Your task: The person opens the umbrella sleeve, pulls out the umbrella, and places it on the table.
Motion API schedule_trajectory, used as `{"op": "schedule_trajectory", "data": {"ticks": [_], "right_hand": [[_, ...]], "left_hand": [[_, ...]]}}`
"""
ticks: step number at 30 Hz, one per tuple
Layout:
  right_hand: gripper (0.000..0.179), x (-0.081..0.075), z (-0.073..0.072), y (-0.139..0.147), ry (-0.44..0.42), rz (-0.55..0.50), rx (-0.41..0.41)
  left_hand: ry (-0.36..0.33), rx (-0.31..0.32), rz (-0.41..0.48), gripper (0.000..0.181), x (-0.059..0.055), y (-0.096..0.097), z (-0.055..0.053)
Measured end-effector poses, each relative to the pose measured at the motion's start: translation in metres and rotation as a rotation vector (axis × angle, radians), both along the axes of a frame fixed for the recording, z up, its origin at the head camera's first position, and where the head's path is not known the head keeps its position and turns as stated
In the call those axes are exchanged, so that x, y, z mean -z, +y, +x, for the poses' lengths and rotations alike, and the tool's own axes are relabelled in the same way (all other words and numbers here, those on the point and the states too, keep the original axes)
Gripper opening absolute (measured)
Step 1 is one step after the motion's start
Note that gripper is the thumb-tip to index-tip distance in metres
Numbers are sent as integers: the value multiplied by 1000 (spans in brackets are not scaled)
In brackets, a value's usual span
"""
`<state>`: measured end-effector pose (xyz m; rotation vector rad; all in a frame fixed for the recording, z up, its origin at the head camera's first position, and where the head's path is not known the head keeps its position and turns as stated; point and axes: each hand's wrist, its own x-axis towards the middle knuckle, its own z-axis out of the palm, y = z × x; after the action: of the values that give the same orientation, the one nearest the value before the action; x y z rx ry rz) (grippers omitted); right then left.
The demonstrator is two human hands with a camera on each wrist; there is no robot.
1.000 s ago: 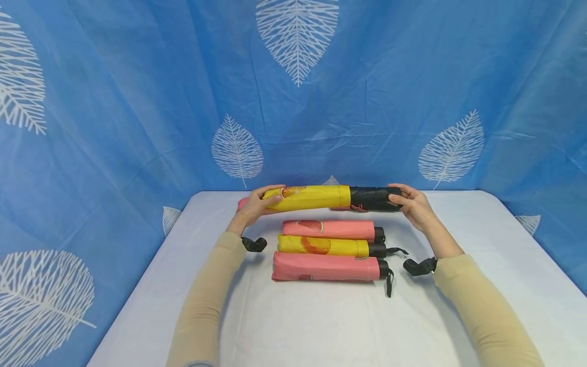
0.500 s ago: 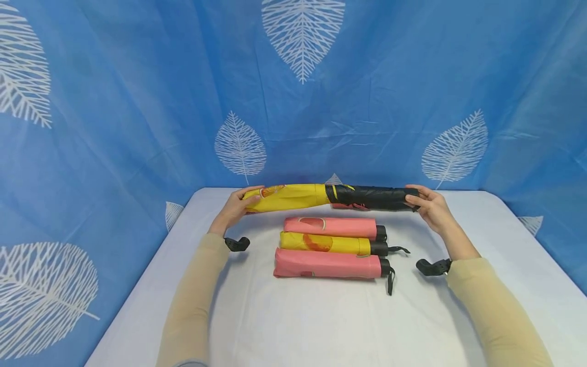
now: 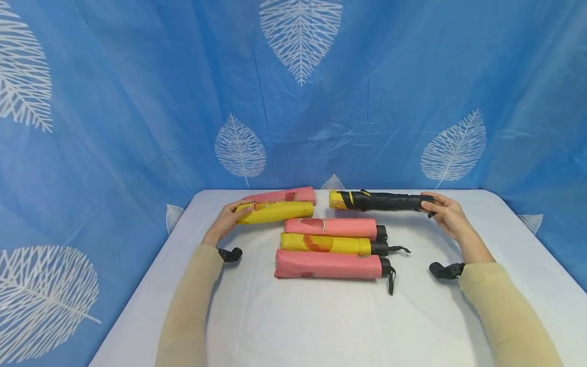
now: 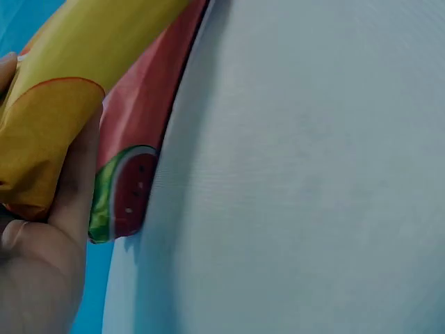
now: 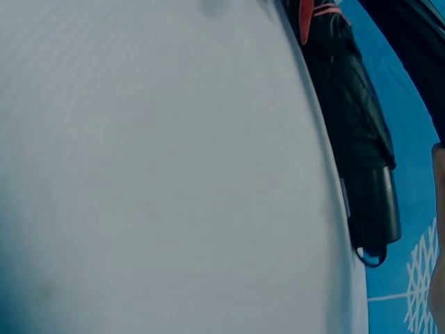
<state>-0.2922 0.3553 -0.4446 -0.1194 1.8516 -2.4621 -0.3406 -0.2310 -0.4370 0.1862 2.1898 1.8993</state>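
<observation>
In the head view my left hand (image 3: 227,220) grips the left end of a yellow umbrella sleeve (image 3: 279,212) printed with an orange slice. My right hand (image 3: 449,213) holds the handle end of a black-wrapped folded umbrella (image 3: 390,201), whose yellow fabric shows at its left tip. Sleeve and umbrella are apart, with a gap between them. Behind the yellow sleeve lies a pink sleeve (image 3: 298,194); its watermelon print shows in the left wrist view. The right wrist view shows a second black umbrella (image 5: 351,118) with pink bits lying near the table's back edge, below the held one.
Three sleeved umbrellas lie in a row mid-table: a pink one (image 3: 332,226), a yellow one (image 3: 339,243) and a nearer pink one (image 3: 327,266), black handles to the right. A blue leaf-patterned curtain (image 3: 367,102) hangs behind the white table (image 3: 330,321).
My hands have moved apart. The black umbrella has slid out of the yellow sleeve to the right, and the sleeve has then dropped lower, baring the pink sleeve behind.
</observation>
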Motion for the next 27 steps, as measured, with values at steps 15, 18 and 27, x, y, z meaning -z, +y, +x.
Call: {"op": "schedule_trajectory", "data": {"ticks": [15,18,27], "right_hand": [[32,17,-3,14,-13,255,14],[34,18,-4,14,-20,263,13],[48,18,-9,16,-66,386,-11]], "left_hand": [[127,-100,-276,55,20,5,-15],[144,-102,-275,54,19,5,-14],[169,-123,-301,55,12,-3,-12]]}}
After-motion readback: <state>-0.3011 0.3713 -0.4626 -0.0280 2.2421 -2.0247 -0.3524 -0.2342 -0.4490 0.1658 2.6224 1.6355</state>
